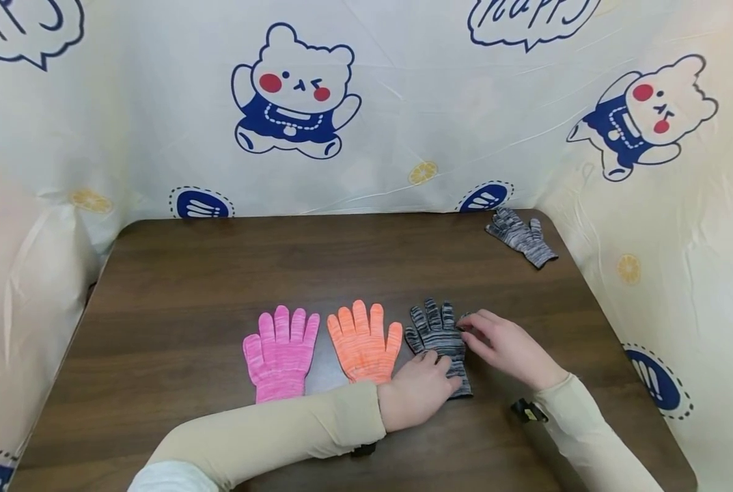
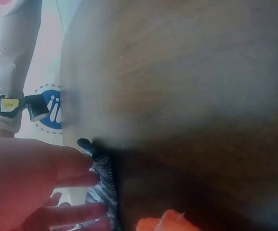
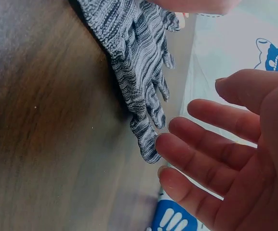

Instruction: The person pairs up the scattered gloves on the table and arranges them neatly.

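A black-and-grey striped knit glove lies flat on the table, its fingers pointing away from me. My left hand rests on its lower palm, fingers extended over the knit. At the glove's right edge is my right hand; in the right wrist view its fingers are loosely spread, with fingertips close to the end of one glove finger. To the left lie an orange glove and a pink glove, both fingers-up. My left forearm hides their cuffs.
A second grey striped glove lies at the table's far right corner. The brown wooden table is surrounded by light sheeting printed with cartoon bears. A small black device sits at my right wrist.
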Motion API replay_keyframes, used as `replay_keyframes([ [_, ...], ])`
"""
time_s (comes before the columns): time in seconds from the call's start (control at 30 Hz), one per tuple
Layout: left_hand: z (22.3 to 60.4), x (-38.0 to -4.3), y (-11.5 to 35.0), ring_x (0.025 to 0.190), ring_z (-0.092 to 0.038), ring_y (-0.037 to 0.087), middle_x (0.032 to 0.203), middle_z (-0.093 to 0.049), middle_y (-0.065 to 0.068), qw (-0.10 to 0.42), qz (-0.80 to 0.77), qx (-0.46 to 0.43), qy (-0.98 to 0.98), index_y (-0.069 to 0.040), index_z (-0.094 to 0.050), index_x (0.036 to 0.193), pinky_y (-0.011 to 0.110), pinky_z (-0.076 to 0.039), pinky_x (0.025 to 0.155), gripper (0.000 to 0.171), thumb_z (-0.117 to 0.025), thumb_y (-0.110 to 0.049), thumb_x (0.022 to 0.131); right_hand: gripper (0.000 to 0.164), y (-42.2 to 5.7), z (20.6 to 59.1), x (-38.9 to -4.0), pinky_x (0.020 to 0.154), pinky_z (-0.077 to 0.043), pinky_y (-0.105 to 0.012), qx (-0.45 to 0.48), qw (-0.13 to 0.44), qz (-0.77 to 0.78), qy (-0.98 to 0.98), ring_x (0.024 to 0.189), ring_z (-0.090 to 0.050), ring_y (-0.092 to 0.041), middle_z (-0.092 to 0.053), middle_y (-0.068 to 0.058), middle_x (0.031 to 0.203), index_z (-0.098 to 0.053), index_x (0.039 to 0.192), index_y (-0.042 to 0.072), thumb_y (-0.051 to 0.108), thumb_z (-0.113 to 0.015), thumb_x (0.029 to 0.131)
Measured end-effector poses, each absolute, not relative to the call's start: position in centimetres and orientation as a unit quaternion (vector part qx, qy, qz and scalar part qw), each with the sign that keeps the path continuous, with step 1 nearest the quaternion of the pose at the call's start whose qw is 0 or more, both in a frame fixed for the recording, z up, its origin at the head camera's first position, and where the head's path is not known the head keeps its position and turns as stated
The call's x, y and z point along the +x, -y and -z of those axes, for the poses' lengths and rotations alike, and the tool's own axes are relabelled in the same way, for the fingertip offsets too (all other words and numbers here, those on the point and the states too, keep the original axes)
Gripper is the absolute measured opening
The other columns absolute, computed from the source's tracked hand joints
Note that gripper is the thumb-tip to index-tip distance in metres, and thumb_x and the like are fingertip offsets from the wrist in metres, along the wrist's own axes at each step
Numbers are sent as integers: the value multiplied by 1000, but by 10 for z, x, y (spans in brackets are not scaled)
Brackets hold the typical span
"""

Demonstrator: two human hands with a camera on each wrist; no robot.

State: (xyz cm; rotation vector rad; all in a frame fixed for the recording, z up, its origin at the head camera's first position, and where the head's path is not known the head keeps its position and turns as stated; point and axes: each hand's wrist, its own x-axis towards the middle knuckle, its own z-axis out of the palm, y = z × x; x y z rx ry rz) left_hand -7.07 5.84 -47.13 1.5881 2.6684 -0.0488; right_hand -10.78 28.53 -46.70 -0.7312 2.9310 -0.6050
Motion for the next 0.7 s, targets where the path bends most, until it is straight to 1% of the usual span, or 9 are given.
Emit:
replay_keyframes([
  [0.13,471,-69,-60,104,-61,17,123,-65,0,18,24,509,-860,-31,-70,131,25,-57,80,29,-68,-24,102,24,-286,468,-109,81,-60,-40,-238,37,197,-950,87,-65,-12,-70,-3,110,-73,119,7,15,-74,97],
  [0.27,471,-64,-63,107,-60,20,129,-63,1,20,47,498,-865,-32,-68,133,25,-59,73,32,-69,-26,101,23,-288,470,-108,81,-60,-40,-234,43,198,-951,88,-64,-12,-70,-3,110,-73,119,8,14,-73,97],
  [0.47,474,-62,-67,107,-58,19,130,-62,-1,31,69,490,-868,-35,-66,134,24,-59,73,35,-71,-28,100,20,-293,470,-110,83,-60,-42,-229,29,198,-953,90,-66,-14,-71,-3,111,-74,117,10,15,-73,98],
  [0.57,474,-64,-66,108,-58,19,131,-62,-1,40,57,494,-867,-34,-66,136,25,-59,74,37,-71,-26,100,19,-300,469,-113,82,-60,-43,-226,26,196,-954,90,-66,-17,-70,-3,109,-74,116,10,15,-72,98],
  [0.7,474,-65,-65,107,-58,18,129,-62,0,39,43,500,-864,-32,-66,136,24,-58,73,37,-71,-25,100,18,-310,468,-121,82,-59,-44,-216,25,183,-959,88,-65,-17,-70,-4,108,-73,116,8,15,-70,99],
])
